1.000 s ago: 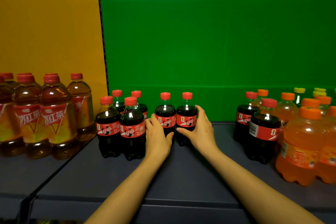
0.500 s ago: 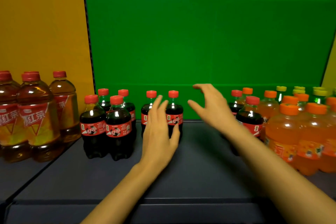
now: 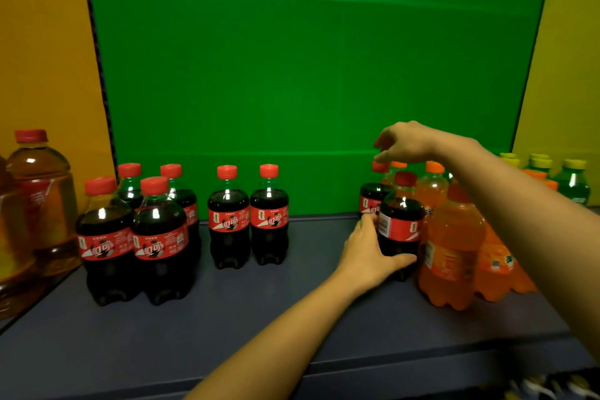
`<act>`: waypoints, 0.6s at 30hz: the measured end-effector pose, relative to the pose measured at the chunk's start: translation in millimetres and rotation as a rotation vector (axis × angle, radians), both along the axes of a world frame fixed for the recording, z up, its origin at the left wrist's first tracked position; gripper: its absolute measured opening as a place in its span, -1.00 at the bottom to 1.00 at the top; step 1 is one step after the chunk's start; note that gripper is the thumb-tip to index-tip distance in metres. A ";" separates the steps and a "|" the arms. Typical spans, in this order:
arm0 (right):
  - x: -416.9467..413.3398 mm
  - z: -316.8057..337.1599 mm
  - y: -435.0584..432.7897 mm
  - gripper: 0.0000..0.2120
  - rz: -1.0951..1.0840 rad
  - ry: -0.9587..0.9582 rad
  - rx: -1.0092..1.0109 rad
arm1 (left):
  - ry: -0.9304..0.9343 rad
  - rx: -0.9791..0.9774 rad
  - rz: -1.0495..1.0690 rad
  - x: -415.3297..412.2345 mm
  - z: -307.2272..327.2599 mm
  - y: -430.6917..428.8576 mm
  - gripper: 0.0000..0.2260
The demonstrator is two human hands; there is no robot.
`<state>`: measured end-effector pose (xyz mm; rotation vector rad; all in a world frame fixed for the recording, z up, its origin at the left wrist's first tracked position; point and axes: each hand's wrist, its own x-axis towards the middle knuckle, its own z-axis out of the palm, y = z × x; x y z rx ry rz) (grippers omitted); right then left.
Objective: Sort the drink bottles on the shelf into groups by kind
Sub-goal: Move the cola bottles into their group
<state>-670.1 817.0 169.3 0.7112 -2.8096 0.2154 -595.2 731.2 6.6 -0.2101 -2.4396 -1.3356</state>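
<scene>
Several cola bottles [image 3: 159, 239] with red caps stand grouped at the left of the dark shelf [image 3: 259, 318], and two more colas [image 3: 229, 217] stand side by side in the middle. At the right, two colas stand among orange soda bottles [image 3: 451, 247]. My left hand [image 3: 368, 252] grips the front cola [image 3: 401, 227] low on its body, thumb in front. My right hand [image 3: 406, 143] hovers over the rear cola [image 3: 370, 201], its fingers loosely curved and the tips at that bottle's red cap.
Large amber tea bottles [image 3: 42, 191] stand at the far left on a neighbouring shelf. Green bottles with yellow caps [image 3: 573, 187] stand at the far right behind the orange ones. A green panel [image 3: 292, 75] backs the shelf.
Both hands left the middle pair of colas and moved right. My left hand took hold of the front cola by the orange bottles; my right hand reached above the rear cola's cap.
</scene>
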 end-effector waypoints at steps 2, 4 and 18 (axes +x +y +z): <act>-4.3 -1.2 -2.5 -0.55 -0.017 -0.092 0.030 | 0.001 0.031 0.012 -2.0 -2.9 1.4 -0.41; -6.6 -2.2 -4.3 -0.55 -0.028 -0.201 0.039 | 0.010 0.000 0.014 -0.6 -3.2 1.3 -0.44; -9.1 -20.1 -21.8 -0.19 -0.121 -0.294 0.115 | 0.039 -0.079 0.110 62.1 -4.7 -72.8 -0.54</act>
